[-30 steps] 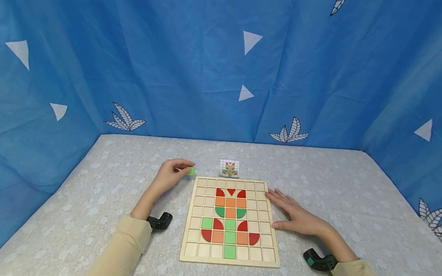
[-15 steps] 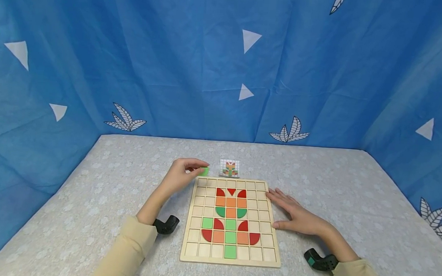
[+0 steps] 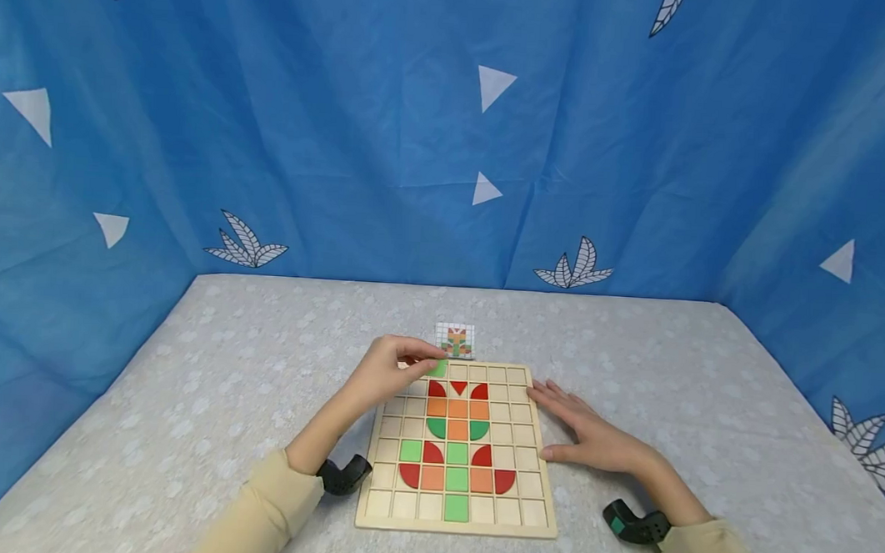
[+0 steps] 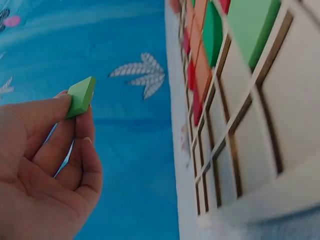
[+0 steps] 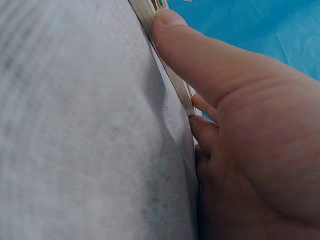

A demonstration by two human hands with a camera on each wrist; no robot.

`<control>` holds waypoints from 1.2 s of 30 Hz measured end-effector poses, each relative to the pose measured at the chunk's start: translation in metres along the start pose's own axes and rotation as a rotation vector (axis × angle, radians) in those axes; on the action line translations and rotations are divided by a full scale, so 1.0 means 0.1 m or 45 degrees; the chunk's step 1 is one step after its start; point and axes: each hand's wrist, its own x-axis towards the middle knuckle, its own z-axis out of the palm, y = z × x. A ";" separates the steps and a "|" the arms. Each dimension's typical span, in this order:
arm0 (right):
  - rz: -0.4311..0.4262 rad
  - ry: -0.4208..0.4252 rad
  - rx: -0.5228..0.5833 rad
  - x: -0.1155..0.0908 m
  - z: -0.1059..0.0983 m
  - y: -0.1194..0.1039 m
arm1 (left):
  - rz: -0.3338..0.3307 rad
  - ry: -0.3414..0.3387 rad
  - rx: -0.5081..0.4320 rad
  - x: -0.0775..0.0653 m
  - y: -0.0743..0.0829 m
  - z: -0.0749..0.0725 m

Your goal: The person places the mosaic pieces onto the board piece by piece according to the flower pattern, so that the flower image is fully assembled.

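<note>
My left hand (image 3: pixel 391 372) pinches a light green square tile (image 4: pixel 81 97) between thumb and fingertips, over the far left part of a wooden grid board (image 3: pixel 385 505). Set in the board's cells are red quarter-round pieces (image 3: pixel 505 482), a red triangle (image 3: pixel 458 388), orange squares (image 3: pixel 458 408), dark green quarter-rounds (image 3: pixel 479 430) and light green squares (image 3: pixel 456 508), forming a tulip-like figure. My right hand (image 3: pixel 592 435) rests beside the board's right edge, fingers extended. In the right wrist view its thumb (image 5: pixel 172 30) touches the board's side.
Behind the board stands a small pattern card (image 3: pixel 455 341) showing a similar flower on a grid. A pale patterned cloth (image 3: pixel 273 351) covers the table, and a blue curtain (image 3: pixel 345 138) hangs around its back and sides.
My left hand has carried the green tile rightward, from beside the board's far left corner to over its far row. My right hand has stayed at the right edge.
</note>
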 end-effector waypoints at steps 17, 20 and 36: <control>0.024 -0.010 0.020 0.01 0.03 -0.01 | -0.078 -0.237 -0.197 -0.08 0.39 0.57; 0.022 -0.013 0.020 0.00 0.03 -0.01 | -0.082 -0.255 -0.207 -0.08 0.40 0.66; 0.037 -0.004 -0.001 0.02 0.02 -0.01 | -0.146 -0.223 -0.163 -0.07 0.36 0.94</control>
